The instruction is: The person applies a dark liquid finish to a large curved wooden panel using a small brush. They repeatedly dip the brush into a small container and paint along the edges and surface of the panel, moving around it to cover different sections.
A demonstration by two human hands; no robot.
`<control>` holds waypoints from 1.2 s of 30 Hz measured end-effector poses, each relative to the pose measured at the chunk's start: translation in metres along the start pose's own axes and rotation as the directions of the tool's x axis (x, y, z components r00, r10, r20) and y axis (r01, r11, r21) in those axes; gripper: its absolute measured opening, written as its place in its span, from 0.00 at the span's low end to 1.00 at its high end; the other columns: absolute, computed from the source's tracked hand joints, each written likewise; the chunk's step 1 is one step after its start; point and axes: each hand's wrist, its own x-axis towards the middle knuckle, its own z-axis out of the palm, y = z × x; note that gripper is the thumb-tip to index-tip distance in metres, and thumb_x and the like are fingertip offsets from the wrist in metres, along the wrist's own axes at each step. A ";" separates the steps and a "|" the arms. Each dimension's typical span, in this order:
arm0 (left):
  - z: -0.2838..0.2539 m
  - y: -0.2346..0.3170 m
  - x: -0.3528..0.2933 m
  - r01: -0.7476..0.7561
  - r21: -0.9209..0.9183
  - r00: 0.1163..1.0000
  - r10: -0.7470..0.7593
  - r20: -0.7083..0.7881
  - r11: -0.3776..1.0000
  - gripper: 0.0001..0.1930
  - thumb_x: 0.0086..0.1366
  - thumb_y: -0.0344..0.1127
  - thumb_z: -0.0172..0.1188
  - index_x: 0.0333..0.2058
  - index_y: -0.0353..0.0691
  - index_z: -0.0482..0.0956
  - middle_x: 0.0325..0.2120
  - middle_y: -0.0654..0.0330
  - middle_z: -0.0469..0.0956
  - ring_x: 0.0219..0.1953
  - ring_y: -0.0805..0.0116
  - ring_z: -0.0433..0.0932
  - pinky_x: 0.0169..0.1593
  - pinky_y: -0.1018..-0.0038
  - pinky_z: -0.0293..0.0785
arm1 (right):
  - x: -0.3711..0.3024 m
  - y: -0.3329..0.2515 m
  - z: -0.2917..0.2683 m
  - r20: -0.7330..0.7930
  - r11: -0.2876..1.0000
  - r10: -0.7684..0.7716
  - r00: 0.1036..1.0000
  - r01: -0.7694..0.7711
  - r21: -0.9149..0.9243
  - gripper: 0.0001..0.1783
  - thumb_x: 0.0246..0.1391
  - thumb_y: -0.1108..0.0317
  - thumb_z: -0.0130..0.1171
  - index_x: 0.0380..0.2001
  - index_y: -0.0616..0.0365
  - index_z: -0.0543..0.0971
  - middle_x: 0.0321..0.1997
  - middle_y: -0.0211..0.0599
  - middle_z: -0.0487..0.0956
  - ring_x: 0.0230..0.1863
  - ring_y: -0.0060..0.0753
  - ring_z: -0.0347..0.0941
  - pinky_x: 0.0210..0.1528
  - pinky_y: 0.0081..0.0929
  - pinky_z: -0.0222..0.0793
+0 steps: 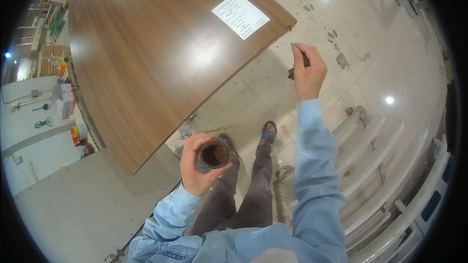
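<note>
My left hand point(193, 165) is wrapped round a small round cup point(215, 153) with dark brown liquid inside, its mouth facing up. My right hand point(309, 72) pinches a thin brush point(292, 45) whose fine dark tip is at the far right corner of a brown wood-grain panel point(161, 58); whether it touches cannot be told. A dark brown piece point(306, 60), perhaps cloth, is also tucked in that hand. On the panel's top face lies a white printed label point(241, 15).
White roller bars point(380, 160) stand at the right. At the left, a pale workbench point(24, 92) holds scissors point(44, 122), a carton point(64, 101) and yellow and red tape point(76, 134). A grey surface point(87, 199) lies at the lower left. Dark stains mark the tiled floor point(370, 44).
</note>
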 end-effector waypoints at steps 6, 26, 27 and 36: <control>0.003 -0.001 -0.005 0.019 -0.028 1.000 -0.019 0.002 0.999 0.41 0.46 0.29 0.85 0.60 0.38 0.76 0.56 0.52 0.73 0.57 0.57 0.79 0.61 0.65 0.78 | -0.043 -0.010 0.002 0.178 0.965 -0.254 0.951 0.260 -0.016 0.06 0.64 0.74 0.66 0.41 0.61 0.87 0.36 0.36 0.83 0.31 0.31 0.79 0.34 0.29 0.73; -0.019 -0.009 -0.012 0.018 -0.014 1.000 -0.019 -0.022 1.000 0.40 0.46 0.30 0.85 0.59 0.38 0.76 0.55 0.51 0.74 0.57 0.56 0.80 0.61 0.65 0.78 | -0.089 -0.051 0.025 0.254 0.928 -0.371 0.893 0.368 0.062 0.09 0.54 0.80 0.68 0.39 0.59 0.86 0.38 0.43 0.83 0.35 0.45 0.80 0.36 0.33 0.76; -0.021 -0.010 -0.013 0.011 -0.014 1.000 -0.011 -0.019 1.000 0.41 0.46 0.29 0.85 0.59 0.38 0.76 0.55 0.51 0.74 0.57 0.56 0.79 0.61 0.65 0.78 | -0.082 -0.049 0.023 0.242 0.960 -0.273 0.931 0.279 0.010 0.09 0.55 0.80 0.68 0.39 0.59 0.86 0.38 0.43 0.83 0.35 0.45 0.80 0.37 0.35 0.76; -0.037 -0.018 -0.027 -0.013 0.008 1.000 0.013 -0.010 1.000 0.41 0.46 0.30 0.85 0.60 0.38 0.75 0.55 0.51 0.74 0.57 0.56 0.79 0.60 0.65 0.78 | -0.102 -0.049 0.032 0.232 0.969 -0.243 0.942 0.249 0.004 0.07 0.57 0.78 0.67 0.39 0.59 0.87 0.39 0.42 0.83 0.35 0.44 0.81 0.37 0.37 0.77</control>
